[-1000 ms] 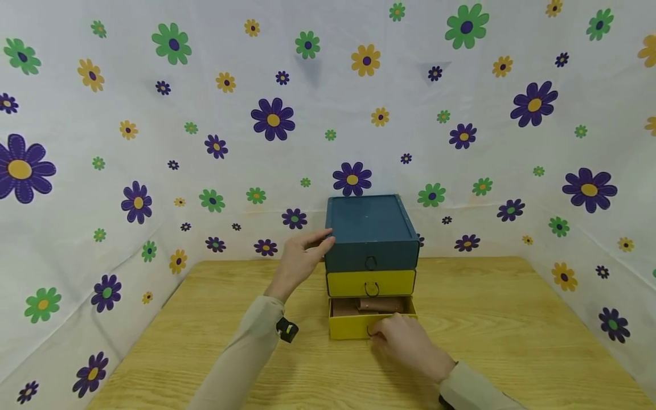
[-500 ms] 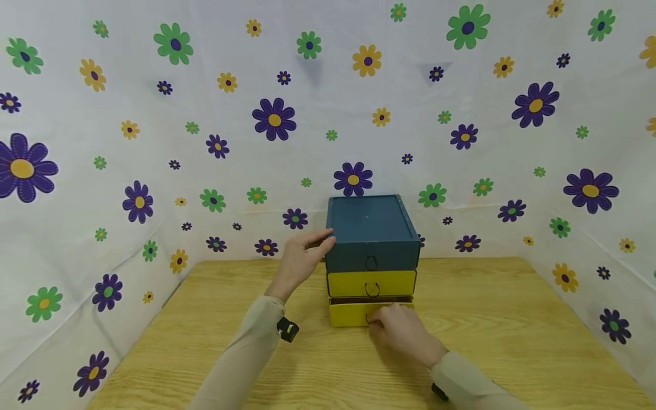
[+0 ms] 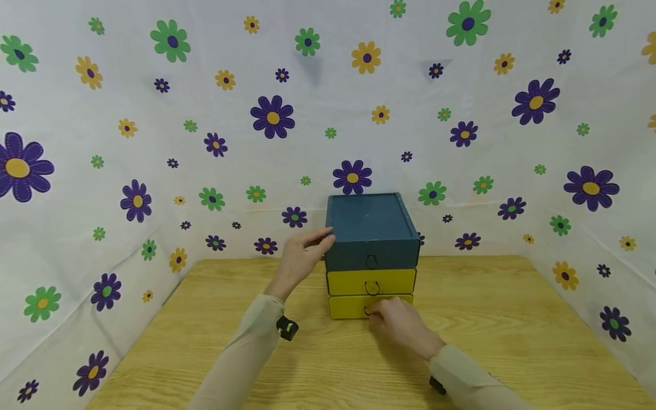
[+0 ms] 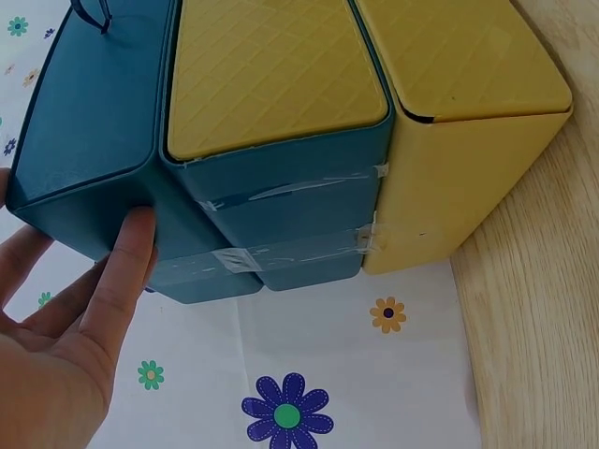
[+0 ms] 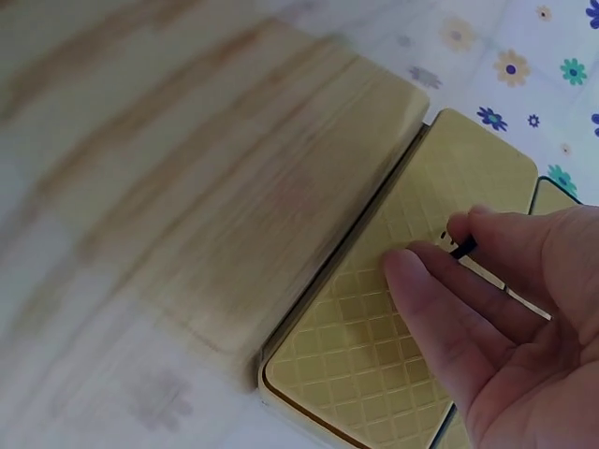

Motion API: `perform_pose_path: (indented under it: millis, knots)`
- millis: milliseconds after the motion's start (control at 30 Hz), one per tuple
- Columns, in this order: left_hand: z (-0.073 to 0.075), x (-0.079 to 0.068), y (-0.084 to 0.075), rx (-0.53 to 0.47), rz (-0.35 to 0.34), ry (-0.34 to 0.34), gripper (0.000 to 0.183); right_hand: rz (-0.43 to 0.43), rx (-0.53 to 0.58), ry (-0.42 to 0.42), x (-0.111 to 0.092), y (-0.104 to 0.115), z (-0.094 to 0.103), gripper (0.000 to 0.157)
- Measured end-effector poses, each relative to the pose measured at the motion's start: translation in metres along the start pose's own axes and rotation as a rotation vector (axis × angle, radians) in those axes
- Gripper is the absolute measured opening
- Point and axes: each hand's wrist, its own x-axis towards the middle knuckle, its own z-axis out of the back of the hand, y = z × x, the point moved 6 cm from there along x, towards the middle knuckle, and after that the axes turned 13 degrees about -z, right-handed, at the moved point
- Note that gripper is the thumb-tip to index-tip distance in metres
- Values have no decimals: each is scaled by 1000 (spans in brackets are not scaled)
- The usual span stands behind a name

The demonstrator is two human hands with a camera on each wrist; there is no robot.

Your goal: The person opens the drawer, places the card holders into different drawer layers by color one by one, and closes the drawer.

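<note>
A stack of drawers with a blue top (image 3: 371, 218) stands on the table, its upper drawer blue and the two below yellow. The bottom yellow drawer (image 3: 348, 307) sits flush with the drawer above. At its front, my right hand (image 3: 402, 324) pinches the dark loop handle (image 5: 463, 247), mostly hidden behind the fingers. My left hand (image 3: 299, 262) rests against the stack's upper left edge. In the left wrist view a straight finger (image 4: 126, 271) lies along the blue side wall. What the bottom drawer holds is out of sight.
The wood-grain table (image 3: 230, 319) extends around the stack on both sides and in front. A white cloth (image 3: 215, 34) printed with flowers hangs behind and at the sides. Clear tape (image 4: 281, 192) runs across the stack's side.
My right hand has pushed the bottom drawer inward until its front is level with the others, covering the brown things that showed inside. The left hand has stayed in place.
</note>
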Motion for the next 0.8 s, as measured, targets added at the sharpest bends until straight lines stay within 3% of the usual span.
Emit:
perform_pose_path:
  millis: [400,633,800]
  knots:
    - [2,-1,1,6,17,-6,45,32,78,81,2,-2,-2,18]
    - [4,1,3,2,24,-11,43,95,88,184,4,-1,-7,16]
    - [1,0,3,4,17,-9,44,69,117,238,3,-6,-11,15]
